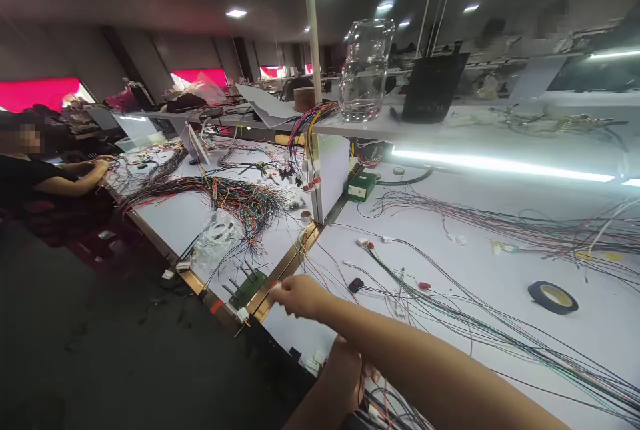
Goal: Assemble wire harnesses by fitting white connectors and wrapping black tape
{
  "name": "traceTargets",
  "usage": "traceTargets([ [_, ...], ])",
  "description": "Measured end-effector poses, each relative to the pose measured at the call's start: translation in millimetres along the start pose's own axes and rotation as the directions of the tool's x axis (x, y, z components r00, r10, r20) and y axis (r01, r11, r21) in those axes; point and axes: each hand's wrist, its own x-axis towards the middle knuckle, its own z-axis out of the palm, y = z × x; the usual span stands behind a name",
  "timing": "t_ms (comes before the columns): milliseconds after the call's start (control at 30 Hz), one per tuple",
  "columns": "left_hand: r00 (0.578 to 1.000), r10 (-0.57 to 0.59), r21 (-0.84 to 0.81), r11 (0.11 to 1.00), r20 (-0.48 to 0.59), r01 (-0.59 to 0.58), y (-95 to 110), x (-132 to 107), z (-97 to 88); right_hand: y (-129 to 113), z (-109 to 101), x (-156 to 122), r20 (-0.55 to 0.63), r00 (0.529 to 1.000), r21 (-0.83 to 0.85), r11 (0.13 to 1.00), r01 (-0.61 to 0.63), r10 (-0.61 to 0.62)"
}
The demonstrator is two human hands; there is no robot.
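Observation:
My right hand (pixel 304 297) reaches leftward across the table, its fingers pinched on a small white and red connector (pixel 276 285). Beneath my right forearm is my left hand (pixel 344 371), curled around thin dark wires (pixel 361 390); its fingers are partly hidden. Just beyond the right hand stands a green block with upright metal pins (pixel 247 288). A small white connector (pixel 243 315) lies at the table edge nearby. To the right of the right hand are a black connector (pixel 356 285) and a red connector (pixel 425 286) among loose wires.
A long wire bundle (pixel 480 307) runs across the right side, near a roll of dark tape (pixel 553 297). A white divider (pixel 332 177) rises beside a green box (pixel 362 187). More tangled wires (pixel 240 197) cover the left table. A person (pixel 65 177) works at far left.

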Motion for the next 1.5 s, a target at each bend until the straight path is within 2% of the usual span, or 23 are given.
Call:
traceTargets([
  [133, 0.999, -0.005, 0.076, 0.997, 0.032, 0.003, 2.9, 4.5, 4.8, 17.6, -11.9, 31.9, -0.128, 0.99, -0.099, 0.993, -0.072, 0.059],
  [233, 1.0, 0.0, 0.095, 0.995, 0.009, -0.001, 6.2, 6.5, 0.7, 22.4, -10.3, 43.1, -0.138, 0.989, -0.138, 0.988, -0.071, 0.052],
  [300, 1.0, 0.011, 0.101, 0.995, -0.021, -0.009, 7.1, 8.3, -3.4, 25.2, -8.3, 39.5, -0.142, 0.99, -0.14, 0.989, -0.039, 0.019],
  [367, 0.998, 0.008, 0.099, 0.995, -0.061, -0.002, 7.6, 9.8, -5.5, 30.1, -10.0, 24.3, -0.169, 0.985, -0.117, 0.993, 0.016, -0.036],
  [467, 0.99, 0.037, 0.114, 0.993, -0.14, -0.021, 11.8, 8.0, 0.1, 45.8, -19.9, -19.7, -0.28, 0.953, -0.064, 0.993, 0.101, -0.115],
  [533, 0.982, 0.116, 0.125, 0.987, -0.15, -0.098, 18.1, 3.0, 10.5, 61.7, -26.8, -57.8, -0.393, 0.913, 0.003, 0.993, 0.121, -0.11],
  [600, 0.966, 0.23, 0.115, 0.97, -0.117, -0.217, 26.2, -4.2, 24.1, 78.6, -28.7, -96.1, -0.472, 0.879, 0.176, 0.97, 0.165, -0.064],
  [667, 0.935, 0.349, 0.109, 0.934, -0.065, -0.341, 34.4, -11.2, 37.6, 92.4, -23.2, -128.4, -0.44, 0.895, 0.378, 0.889, 0.258, -0.073],
  [733, 0.87, 0.491, 0.19, 0.851, 0.037, -0.489, 41.9, -16.1, 48.7, 101.0, -12.0, -151.1, -0.362, 0.92, 0.518, 0.789, 0.331, -0.149],
  [800, 0.769, 0.597, 0.327, 0.697, 0.227, -0.638, 48.9, -18.1, 57.0, 106.0, -0.7, -163.9, -0.295, 0.94, 0.639, 0.697, 0.327, -0.171],
  [833, 0.726, 0.612, 0.38, 0.62, 0.312, -0.686, 52.4, -18.1, 60.3, 108.4, 2.8, -167.0, -0.258, 0.953, 0.698, 0.652, 0.296, -0.156],
  [867, 0.71, 0.604, 0.414, 0.578, 0.362, -0.703, 55.9, -17.4, 63.4, 111.3, 3.7, -168.3, -0.222, 0.965, 0.748, 0.612, 0.259, -0.137],
  [900, 0.732, 0.574, 0.428, 0.595, 0.367, -0.681, 59.4, -16.2, 66.3, 115.3, 1.5, -167.9, -0.194, 0.973, 0.772, 0.594, 0.228, -0.122],
  [933, 0.786, 0.521, 0.417, 0.666, 0.334, -0.619, 62.7, -14.5, 68.7, 120.7, -4.0, -165.7, -0.191, 0.975, 0.755, 0.618, 0.22, -0.114],
  [1000, 0.902, 0.373, 0.319, 0.846, 0.216, -0.427, 68.2, -9.8, 71.7, 135.5, -23.3, -155.7, -0.259, 0.962, 0.576, 0.786, 0.227, -0.088],
  [1067, 0.961, 0.24, 0.205, 0.942, 0.136, -0.265, 71.9, -4.5, 71.1, 154.9, -48.2, -138.7, -0.371, 0.928, 0.269, 0.953, 0.143, -0.035],
  [1167, 0.981, 0.179, 0.141, 0.972, 0.082, -0.189, 74.3, 1.8, 65.1, 186.3, -79.0, -106.2, -0.462, 0.88, 0.173, 0.984, -0.032, 0.109],
  [1267, 0.988, 0.14, 0.132, 0.98, 0.063, -0.147, 75.3, 4.6, 57.8, 210.7, -93.3, -79.6, -0.507, 0.829, 0.203, 0.967, -0.152, 0.236],
  [1367, 0.991, 0.128, 0.148, 0.98, 0.033, -0.131, 75.6, 5.3, 51.0, 223.1, -100.0, -71.7, -0.468, 0.832, 0.279, 0.943, -0.182, 0.299],
  [1500, 0.996, 0.091, 0.146, 0.985, 0.008, -0.091, 74.5, 4.4, 42.2, 227.3, -113.9, -89.0, -0.448, 0.834, 0.435, 0.893, -0.112, 0.322],
])
